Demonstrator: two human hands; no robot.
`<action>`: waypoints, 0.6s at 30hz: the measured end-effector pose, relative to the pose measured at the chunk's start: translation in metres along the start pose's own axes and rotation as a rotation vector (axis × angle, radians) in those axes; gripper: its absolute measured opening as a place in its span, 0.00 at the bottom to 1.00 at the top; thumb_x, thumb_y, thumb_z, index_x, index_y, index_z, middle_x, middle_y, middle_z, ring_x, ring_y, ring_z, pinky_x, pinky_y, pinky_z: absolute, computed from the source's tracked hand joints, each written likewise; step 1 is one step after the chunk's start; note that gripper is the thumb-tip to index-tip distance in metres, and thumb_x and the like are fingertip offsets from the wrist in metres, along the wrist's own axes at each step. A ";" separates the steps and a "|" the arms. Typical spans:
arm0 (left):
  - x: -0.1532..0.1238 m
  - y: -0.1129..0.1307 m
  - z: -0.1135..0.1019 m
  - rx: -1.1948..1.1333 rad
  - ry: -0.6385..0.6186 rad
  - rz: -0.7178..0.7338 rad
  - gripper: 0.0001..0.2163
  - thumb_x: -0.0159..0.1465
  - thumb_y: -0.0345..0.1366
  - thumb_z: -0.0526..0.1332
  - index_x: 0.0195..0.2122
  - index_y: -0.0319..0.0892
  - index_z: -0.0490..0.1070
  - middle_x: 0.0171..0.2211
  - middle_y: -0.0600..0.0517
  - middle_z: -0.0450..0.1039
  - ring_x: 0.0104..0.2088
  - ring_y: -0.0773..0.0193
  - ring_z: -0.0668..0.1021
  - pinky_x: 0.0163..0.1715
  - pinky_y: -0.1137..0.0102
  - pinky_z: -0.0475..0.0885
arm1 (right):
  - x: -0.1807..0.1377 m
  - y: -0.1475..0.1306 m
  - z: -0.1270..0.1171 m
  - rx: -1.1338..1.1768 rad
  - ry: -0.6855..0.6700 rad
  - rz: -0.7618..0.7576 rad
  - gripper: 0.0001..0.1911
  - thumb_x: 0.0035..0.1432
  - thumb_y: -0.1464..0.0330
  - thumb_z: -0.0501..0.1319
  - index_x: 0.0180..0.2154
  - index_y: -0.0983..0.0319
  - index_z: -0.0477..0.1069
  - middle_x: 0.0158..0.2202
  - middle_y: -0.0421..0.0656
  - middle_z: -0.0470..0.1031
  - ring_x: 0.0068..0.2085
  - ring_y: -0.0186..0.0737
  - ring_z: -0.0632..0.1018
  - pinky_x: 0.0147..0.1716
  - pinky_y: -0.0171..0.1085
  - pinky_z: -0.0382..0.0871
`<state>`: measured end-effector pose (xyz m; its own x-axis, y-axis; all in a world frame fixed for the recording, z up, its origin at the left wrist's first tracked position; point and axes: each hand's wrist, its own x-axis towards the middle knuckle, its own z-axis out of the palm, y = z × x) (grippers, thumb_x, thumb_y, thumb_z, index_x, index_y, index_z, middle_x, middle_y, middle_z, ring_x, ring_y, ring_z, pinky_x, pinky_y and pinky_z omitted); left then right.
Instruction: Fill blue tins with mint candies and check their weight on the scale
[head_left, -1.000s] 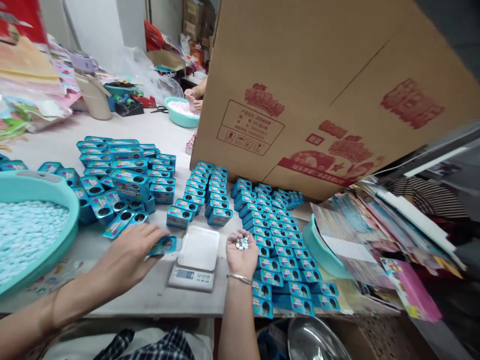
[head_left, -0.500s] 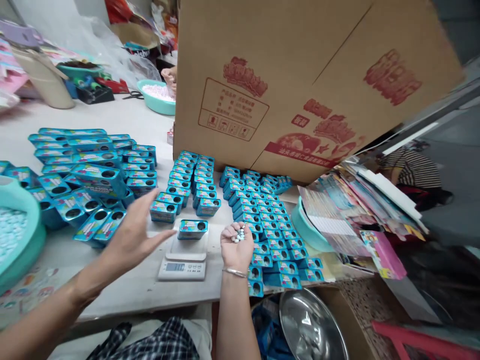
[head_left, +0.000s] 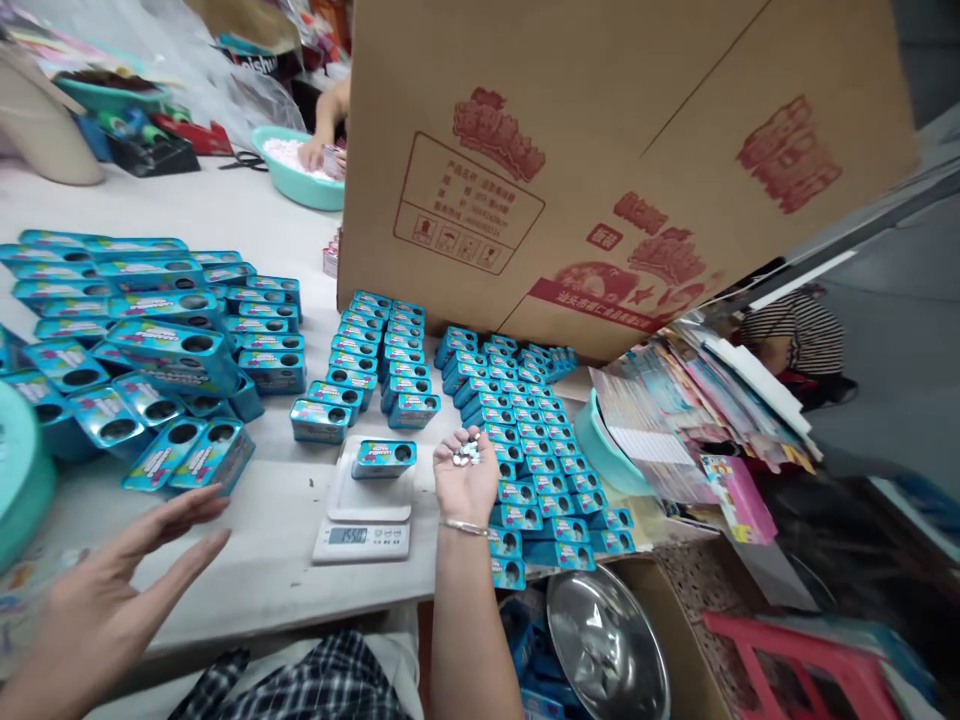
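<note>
My right hand point(head_left: 463, 478) is cupped palm up beside the small white scale point(head_left: 367, 505), holding a heap of small white candies point(head_left: 466, 453). One blue tin point(head_left: 384, 458) with a round hole lies on the scale's platform. The display reads numbers. My left hand point(head_left: 112, 590) hovers low at the table's front left, fingers stretched out and holding nothing, nearest to a pile of loose blue tins point(head_left: 187, 455). Rows of blue tins point(head_left: 551, 470) lie right of my right hand.
A big cardboard box point(head_left: 600, 160) stands at the back. A teal basin point(head_left: 19, 470) sits far left, another teal basin point(head_left: 296, 175) at the back with another person's hand point(head_left: 315, 150) in it. Printed cards point(head_left: 697, 410) pile right. A steel bowl point(head_left: 607, 640) sits below the table edge.
My left hand set the blue tin on the scale, then drew back to the left and down, open. My right hand stayed beside the scale with the candies.
</note>
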<state>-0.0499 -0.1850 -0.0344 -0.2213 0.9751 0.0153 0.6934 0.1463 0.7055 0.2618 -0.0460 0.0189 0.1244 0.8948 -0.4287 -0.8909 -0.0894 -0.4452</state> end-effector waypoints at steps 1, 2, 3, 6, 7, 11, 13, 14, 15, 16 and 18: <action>0.003 0.010 0.000 -0.009 0.027 -0.030 0.21 0.57 0.55 0.56 0.53 0.65 0.67 0.48 0.65 0.77 0.51 0.46 0.78 0.52 0.48 0.73 | 0.000 0.001 0.000 -0.003 -0.024 0.001 0.07 0.61 0.67 0.52 0.30 0.60 0.62 0.23 0.33 0.62 0.21 0.27 0.64 0.20 0.28 0.59; 0.005 0.020 0.000 -0.030 0.050 -0.053 0.21 0.56 0.57 0.57 0.50 0.63 0.69 0.47 0.63 0.78 0.48 0.48 0.79 0.51 0.51 0.74 | 0.000 0.001 0.000 -0.012 -0.050 -0.002 0.07 0.61 0.67 0.52 0.30 0.60 0.62 0.23 0.32 0.61 0.20 0.26 0.62 0.19 0.28 0.57; 0.008 0.029 0.001 -0.062 0.053 -0.060 0.21 0.56 0.57 0.58 0.49 0.61 0.71 0.45 0.61 0.79 0.46 0.50 0.80 0.50 0.53 0.75 | 0.001 0.002 -0.001 -0.023 -0.074 -0.006 0.08 0.62 0.67 0.52 0.30 0.60 0.62 0.22 0.32 0.60 0.19 0.26 0.60 0.18 0.27 0.56; 0.014 0.048 0.005 -0.160 0.017 -0.024 0.22 0.56 0.57 0.59 0.49 0.56 0.71 0.45 0.56 0.80 0.46 0.52 0.80 0.50 0.57 0.76 | 0.001 0.002 0.000 -0.025 -0.125 -0.005 0.08 0.62 0.67 0.52 0.30 0.60 0.62 0.22 0.31 0.58 0.17 0.25 0.57 0.16 0.26 0.52; 0.016 0.051 0.008 -0.176 -0.002 0.001 0.23 0.56 0.57 0.60 0.50 0.55 0.71 0.45 0.54 0.79 0.46 0.52 0.80 0.50 0.57 0.76 | 0.002 0.002 0.001 -0.019 -0.134 0.000 0.07 0.62 0.67 0.53 0.30 0.60 0.62 0.21 0.30 0.58 0.17 0.25 0.56 0.15 0.26 0.51; 0.026 0.056 0.022 -0.192 -0.064 0.172 0.23 0.60 0.54 0.60 0.54 0.53 0.68 0.52 0.51 0.75 0.51 0.54 0.77 0.53 0.59 0.73 | 0.003 0.002 0.007 0.001 -0.138 0.023 0.08 0.62 0.67 0.52 0.30 0.60 0.62 0.19 0.29 0.56 0.16 0.25 0.56 0.14 0.25 0.50; 0.036 0.061 0.034 -0.160 -0.068 0.295 0.24 0.62 0.50 0.60 0.58 0.51 0.64 0.56 0.49 0.70 0.55 0.53 0.73 0.56 0.58 0.70 | 0.004 0.004 0.010 0.012 -0.126 0.026 0.09 0.62 0.68 0.52 0.29 0.60 0.62 0.19 0.30 0.57 0.17 0.25 0.59 0.16 0.25 0.53; 0.043 0.065 0.041 -0.137 -0.061 0.354 0.25 0.63 0.48 0.59 0.60 0.50 0.61 0.58 0.48 0.68 0.57 0.53 0.71 0.57 0.57 0.68 | 0.004 0.005 0.011 0.017 -0.103 0.025 0.09 0.62 0.68 0.52 0.28 0.60 0.62 0.19 0.30 0.60 0.17 0.25 0.61 0.17 0.26 0.57; 0.050 0.068 0.050 -0.113 -0.056 0.403 0.27 0.63 0.47 0.60 0.62 0.49 0.58 0.59 0.46 0.66 0.59 0.52 0.69 0.58 0.55 0.67 | 0.005 0.007 0.012 0.021 -0.063 0.023 0.08 0.61 0.68 0.53 0.28 0.60 0.63 0.20 0.31 0.62 0.19 0.26 0.65 0.20 0.27 0.62; 0.057 0.071 0.059 -0.093 -0.050 0.439 0.29 0.62 0.46 0.60 0.63 0.47 0.56 0.61 0.44 0.64 0.61 0.51 0.68 0.59 0.54 0.66 | 0.005 0.009 0.012 0.025 -0.013 0.020 0.08 0.60 0.68 0.54 0.28 0.60 0.63 0.20 0.32 0.65 0.21 0.27 0.68 0.23 0.29 0.67; 0.071 0.075 0.080 -0.086 -0.057 0.474 0.33 0.61 0.46 0.61 0.65 0.44 0.53 0.62 0.41 0.62 0.62 0.48 0.66 0.59 0.52 0.66 | 0.006 0.014 0.009 0.037 0.089 0.009 0.07 0.59 0.68 0.55 0.28 0.60 0.65 0.22 0.34 0.71 0.25 0.30 0.74 0.30 0.34 0.73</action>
<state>0.0412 -0.0915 -0.0370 0.1453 0.9389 0.3121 0.6493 -0.3285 0.6859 0.2464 -0.0381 0.0175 0.1533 0.8514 -0.5016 -0.9075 -0.0796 -0.4125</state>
